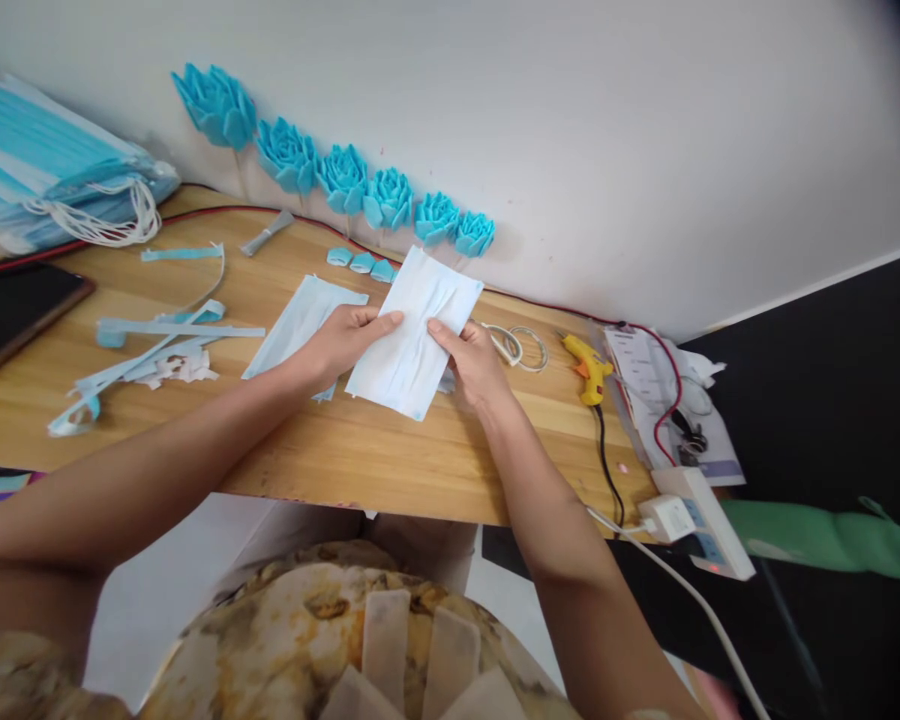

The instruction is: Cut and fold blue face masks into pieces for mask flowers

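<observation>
A pale sheet cut from a face mask [412, 345] is held up over the wooden table between both hands. My left hand [349, 340] pinches its left side, thumb on the face of the sheet and fingers behind. On the right side my right hand [472, 360] grips it the same way, and a crease runs down its middle. Another light blue mask sheet [300, 325] lies flat under my left hand. Just behind the held sheet, several small folded blue petals [361, 263] sit in a row.
Several blue flowers on sticks [286, 155] lean along the wall. Stacked face masks [52, 160] and a phone [22, 310] are at left, near cut strips [165, 350]. Rightward are a tape roll [529, 350], a yellow glue gun [589, 368] and a power strip [709, 520] with cables.
</observation>
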A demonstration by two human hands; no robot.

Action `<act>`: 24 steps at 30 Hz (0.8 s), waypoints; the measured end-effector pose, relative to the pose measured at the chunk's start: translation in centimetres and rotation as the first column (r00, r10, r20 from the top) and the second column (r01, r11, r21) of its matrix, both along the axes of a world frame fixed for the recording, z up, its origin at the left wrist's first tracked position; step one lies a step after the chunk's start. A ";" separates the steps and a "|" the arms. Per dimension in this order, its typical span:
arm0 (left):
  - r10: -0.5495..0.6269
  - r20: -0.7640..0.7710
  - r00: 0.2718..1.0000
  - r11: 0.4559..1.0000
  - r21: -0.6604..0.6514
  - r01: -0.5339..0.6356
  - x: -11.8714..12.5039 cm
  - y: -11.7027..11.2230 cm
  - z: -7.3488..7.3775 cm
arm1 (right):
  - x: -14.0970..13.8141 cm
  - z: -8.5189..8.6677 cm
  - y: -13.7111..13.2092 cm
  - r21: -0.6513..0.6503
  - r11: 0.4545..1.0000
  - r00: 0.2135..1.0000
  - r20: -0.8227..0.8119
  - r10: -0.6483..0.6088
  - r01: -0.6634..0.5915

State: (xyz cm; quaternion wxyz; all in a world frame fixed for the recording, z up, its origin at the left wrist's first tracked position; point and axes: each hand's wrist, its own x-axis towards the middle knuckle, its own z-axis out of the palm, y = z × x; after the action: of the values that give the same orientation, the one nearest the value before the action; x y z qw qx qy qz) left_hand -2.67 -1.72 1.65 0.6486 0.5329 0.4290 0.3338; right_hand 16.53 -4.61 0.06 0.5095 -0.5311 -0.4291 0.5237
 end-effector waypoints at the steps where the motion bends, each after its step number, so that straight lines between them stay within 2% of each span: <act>1: 0.000 0.011 1.000 1.000 0.001 0.000 0.0 0.0 0.0 | 0.0 0.1 -0.1 0.005 1.000 1.000 0.003 -0.013 0.013; 10: 0.141 0.043 0.989 0.990 0.021 -0.142 -0.1 0.2 0.0 | 0.4 -0.5 0.3 -0.023 0.997 0.997 -0.011 -0.080 0.080; 12: 0.130 0.016 0.991 0.990 0.058 -0.131 -0.1 0.1 0.1 | 0.4 -0.5 0.2 -0.027 0.999 0.999 -0.026 -0.046 0.045; 15: 0.052 -0.087 0.995 0.981 0.189 -0.035 -0.3 -0.1 0.0 | 0.0 -0.3 -0.1 -0.016 0.999 0.998 -0.052 0.046 -0.047; 18: 0.038 -0.234 0.971 0.915 0.399 0.061 -0.6 -0.1 0.1 | -0.3 -0.1 -0.3 0.009 1.000 0.995 -0.099 0.028 -0.027; 20: 0.113 -0.293 0.949 0.841 0.537 0.066 -0.8 -0.4 1.2 | -0.3 -0.2 -0.1 0.022 1.000 0.987 -0.157 -0.014 0.018; 22: 0.207 -0.274 0.939 0.757 0.653 0.023 -1.0 -1.3 3.3 | -0.3 -0.4 0.1 0.022 0.999 0.979 -0.200 -0.028 0.033; 24: 0.222 -0.225 0.949 0.677 0.736 0.016 -1.6 -3.2 6.0 | -0.3 -0.5 0.2 0.003 1.000 0.979 -0.203 -0.017 0.018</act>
State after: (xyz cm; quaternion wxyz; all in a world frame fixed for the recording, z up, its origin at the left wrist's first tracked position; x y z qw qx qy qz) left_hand -4.27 -4.90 7.66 0.2908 0.7649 0.3819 0.4294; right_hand 16.25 -4.41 -0.43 0.5564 -0.4775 -0.3715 0.5696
